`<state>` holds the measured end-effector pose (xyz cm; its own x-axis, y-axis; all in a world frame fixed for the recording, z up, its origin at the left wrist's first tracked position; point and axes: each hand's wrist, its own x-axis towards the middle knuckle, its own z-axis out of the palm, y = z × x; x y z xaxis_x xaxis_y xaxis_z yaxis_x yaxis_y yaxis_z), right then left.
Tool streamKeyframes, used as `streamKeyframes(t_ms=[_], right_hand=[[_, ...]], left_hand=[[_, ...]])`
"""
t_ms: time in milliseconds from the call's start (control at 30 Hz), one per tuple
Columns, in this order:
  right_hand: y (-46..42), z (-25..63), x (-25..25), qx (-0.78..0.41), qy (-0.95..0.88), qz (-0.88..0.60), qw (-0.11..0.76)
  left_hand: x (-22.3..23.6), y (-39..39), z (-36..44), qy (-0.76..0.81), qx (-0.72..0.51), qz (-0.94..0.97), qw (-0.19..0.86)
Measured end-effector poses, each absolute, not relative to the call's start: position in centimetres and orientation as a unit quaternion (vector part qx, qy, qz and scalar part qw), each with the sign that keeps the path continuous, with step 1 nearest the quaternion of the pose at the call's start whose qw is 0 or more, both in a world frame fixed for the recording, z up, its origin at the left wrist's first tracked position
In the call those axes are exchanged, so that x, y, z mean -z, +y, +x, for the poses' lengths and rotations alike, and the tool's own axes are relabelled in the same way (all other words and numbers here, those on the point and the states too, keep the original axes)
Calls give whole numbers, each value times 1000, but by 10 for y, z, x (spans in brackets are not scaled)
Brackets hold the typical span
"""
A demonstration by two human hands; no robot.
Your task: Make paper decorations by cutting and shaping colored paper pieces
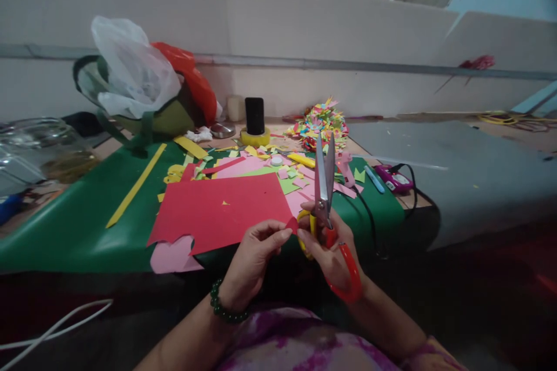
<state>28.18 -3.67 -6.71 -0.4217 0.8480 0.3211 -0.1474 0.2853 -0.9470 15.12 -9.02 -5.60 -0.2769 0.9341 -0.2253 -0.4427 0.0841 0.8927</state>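
Note:
My left hand (261,249) pinches a small red paper piece (292,225) between thumb and fingertips. Around a pair of scissors (322,191) with red and yellow handles, my right hand (333,249) is closed, and its thumb and finger also meet the right side of the red piece. The blades point up and away, slightly apart. Just beyond my left hand lies a large red paper sheet (217,206) with a tiny yellow scrap on it. A pink paper piece (174,256) with a curved cut edge sticks out under its near left corner.
A green mat (104,185) covers the table, strewn with paper scraps (300,174). Behind stand a phone (255,116) on a yellow tape roll (255,138) and a heap of colourful paper strips (324,124). A pink glue gun (345,168) and purple device (394,178) lie right; a bag (161,119) stands left.

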Motion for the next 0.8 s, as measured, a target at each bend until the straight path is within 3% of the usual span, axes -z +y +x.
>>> streamKeyframes(t_ms=[433,533,800], right_hand=[[-38,284,73,-504,-687,-288,437],[-38,288,72,-513,-691,-309,405],[-33,284,57,-546,-669,-284,417]], left_hand=[[64,-89,150,446,-696,194,528],[64,-92,148,442,-691,192,538],[62,-96,146,448,-630,253,583]])
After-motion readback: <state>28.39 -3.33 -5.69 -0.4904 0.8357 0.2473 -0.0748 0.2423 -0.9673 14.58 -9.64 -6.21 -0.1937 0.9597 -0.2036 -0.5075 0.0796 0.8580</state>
